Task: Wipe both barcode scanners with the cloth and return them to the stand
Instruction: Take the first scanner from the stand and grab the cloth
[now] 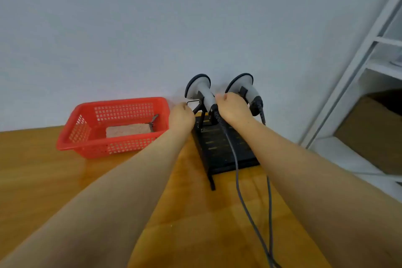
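Grey scanner (204, 93) touches curled right hand (231, 107); curled left hand (181, 116) at stand (217, 143).

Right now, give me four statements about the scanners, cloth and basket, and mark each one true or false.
1. The scanner nearer the basket and the other scanner are both up on the stand. True.
2. The left hand holds the cloth. False: the cloth lies in the basket, and the left hand is by the stand.
3. The basket stands to the left of the stand. True.
4. The scanners are cordless. False: a cable runs from each one across the table toward the person.
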A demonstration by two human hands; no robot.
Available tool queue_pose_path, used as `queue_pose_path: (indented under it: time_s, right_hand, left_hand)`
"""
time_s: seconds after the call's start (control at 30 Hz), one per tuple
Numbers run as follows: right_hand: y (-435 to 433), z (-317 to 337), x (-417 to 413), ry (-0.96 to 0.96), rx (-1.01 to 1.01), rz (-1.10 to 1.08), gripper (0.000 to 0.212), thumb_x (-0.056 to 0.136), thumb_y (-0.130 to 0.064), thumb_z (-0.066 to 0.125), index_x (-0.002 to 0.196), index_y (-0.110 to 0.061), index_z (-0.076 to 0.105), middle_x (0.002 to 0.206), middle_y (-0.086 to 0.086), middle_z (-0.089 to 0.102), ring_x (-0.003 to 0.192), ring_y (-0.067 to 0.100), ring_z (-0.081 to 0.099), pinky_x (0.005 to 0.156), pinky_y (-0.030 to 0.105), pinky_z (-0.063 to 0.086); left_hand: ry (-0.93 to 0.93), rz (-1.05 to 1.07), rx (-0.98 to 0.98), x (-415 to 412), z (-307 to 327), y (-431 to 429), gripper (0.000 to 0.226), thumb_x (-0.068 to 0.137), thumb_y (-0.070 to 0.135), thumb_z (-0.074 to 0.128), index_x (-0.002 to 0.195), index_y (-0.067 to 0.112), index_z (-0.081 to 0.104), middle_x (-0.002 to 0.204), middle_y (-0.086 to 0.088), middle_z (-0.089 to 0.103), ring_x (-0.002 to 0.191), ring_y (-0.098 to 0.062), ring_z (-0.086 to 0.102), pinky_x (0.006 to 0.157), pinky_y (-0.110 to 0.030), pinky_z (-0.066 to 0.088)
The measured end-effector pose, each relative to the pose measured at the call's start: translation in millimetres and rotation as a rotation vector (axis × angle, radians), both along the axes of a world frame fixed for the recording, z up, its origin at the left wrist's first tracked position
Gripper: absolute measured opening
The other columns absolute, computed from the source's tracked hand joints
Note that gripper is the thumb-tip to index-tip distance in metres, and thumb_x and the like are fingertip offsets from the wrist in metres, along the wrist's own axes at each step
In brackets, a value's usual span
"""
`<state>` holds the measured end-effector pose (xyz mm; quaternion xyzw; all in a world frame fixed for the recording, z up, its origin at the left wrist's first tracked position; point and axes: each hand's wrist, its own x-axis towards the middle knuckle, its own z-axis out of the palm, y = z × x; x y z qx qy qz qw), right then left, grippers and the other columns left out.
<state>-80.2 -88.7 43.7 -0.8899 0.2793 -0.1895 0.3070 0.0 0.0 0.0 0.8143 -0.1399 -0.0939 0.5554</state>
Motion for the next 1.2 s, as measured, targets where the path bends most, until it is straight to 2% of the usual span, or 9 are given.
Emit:
queue_pose_path:
  time_s: [0.17,0.3,0.43,0.63,0.77,0.87,1.03,1.13,1.2]
  right_hand:
    - [1,-2,15,0.027,0.03,0.065,0.041,0.097,-0.04,0.034,0.067,-0.013,0.04,0.064,0.002,0.046,0.062,0.018,0.047,0.052,0.028,0.034]
    - [-4,-10,22,0.058,0.009,0.091,0.043,0.099,-0.038,0.031,0.11,-0.001,0.048,0.081,0.007,0.055,0.076,0.022,0.055,0.054,0.027,0.035]
    - [-8,-20,29,0.01,0.026,0.109,0.041,0.099,-0.04,0.028,0.115,-0.005,0.044,0.087,0.004,0.054,0.079,0.018,0.053,0.063,0.031,0.042]
    - [-11,-26,31,-0.09,0.229,0.169,0.035,0.1,-0.032,0.028,0.128,-0.012,0.029,0.09,0.012,0.056,0.07,0.022,0.057,0.063,0.04,0.055]
    - [-11,-33,35,-0.101,0.196,0.155,0.041,0.1,-0.033,0.027,0.135,-0.012,0.019,0.083,0.012,0.054,0.064,0.021,0.054,0.062,0.042,0.054]
    - [-13,-36,37,-0.123,0.129,0.132,0.043,0.101,-0.032,0.026,0.138,-0.013,0.017,0.078,0.008,0.054,0.06,0.018,0.053,0.057,0.037,0.048]
    - [-12,-34,38,-0.192,0.095,0.107,0.053,0.101,-0.032,0.023,0.147,-0.016,0.002,0.074,0.003,0.054,0.065,0.017,0.055,0.061,0.032,0.046]
    - [-13,-27,37,-0.244,0.125,0.097,0.055,0.101,-0.034,0.022,0.148,-0.017,-0.001,0.078,-0.001,0.054,0.07,0.015,0.055,0.074,0.034,0.048]
    - [-12,-25,32,-0.233,0.134,0.098,0.056,0.101,-0.036,0.022,0.148,-0.019,-0.003,0.069,0.0,0.052,0.061,0.013,0.053,0.07,0.037,0.051]
  left_hand:
    - [0.083,0.016,-0.136,20,-9,-24,0.038,0.101,0.02,0.03,0.104,-0.003,0.06,0.099,-0.022,0.063,0.095,-0.033,0.06,0.082,-0.04,0.049]
    - [0.23,0.05,-0.247,35,-15,-38,0.041,0.098,0.039,0.034,0.079,0.01,0.057,0.101,-0.017,0.066,0.098,-0.036,0.063,0.091,-0.046,0.05]
    - [0.256,0.022,-0.203,41,-21,-46,0.048,0.099,0.043,0.027,0.071,0.014,0.053,0.102,-0.02,0.066,0.098,-0.035,0.062,0.092,-0.046,0.049]
    - [0.114,-0.059,-0.118,42,-29,-50,0.058,0.101,0.043,0.023,0.105,0.0,0.062,0.113,-0.028,0.063,0.102,-0.039,0.06,0.084,-0.042,0.048]
    - [0.05,-0.103,-0.095,41,-30,-53,0.048,0.104,0.034,0.019,0.117,0.004,0.053,0.091,-0.016,0.061,0.083,-0.03,0.059,0.064,-0.032,0.042]
    - [0.041,-0.091,-0.121,40,-30,-57,0.048,0.105,0.029,0.017,0.115,0.001,0.054,0.086,-0.011,0.057,0.087,-0.03,0.059,0.057,-0.024,0.041]
    - [0.014,-0.053,-0.103,37,-34,-59,0.045,0.105,0.022,0.022,0.131,-0.007,0.045,0.118,-0.026,0.059,0.108,-0.038,0.057,0.05,-0.004,0.04]
    - [-0.068,-0.066,0.022,40,-35,-58,0.039,0.101,0.008,0.024,0.137,-0.007,0.03,0.115,-0.03,0.058,0.102,-0.041,0.057,0.073,-0.033,0.046]
    - [-0.101,-0.079,0.09,42,-33,-56,0.039,0.102,0.009,0.025,0.138,-0.004,0.028,0.107,-0.028,0.059,0.097,-0.04,0.058,0.073,-0.042,0.042]
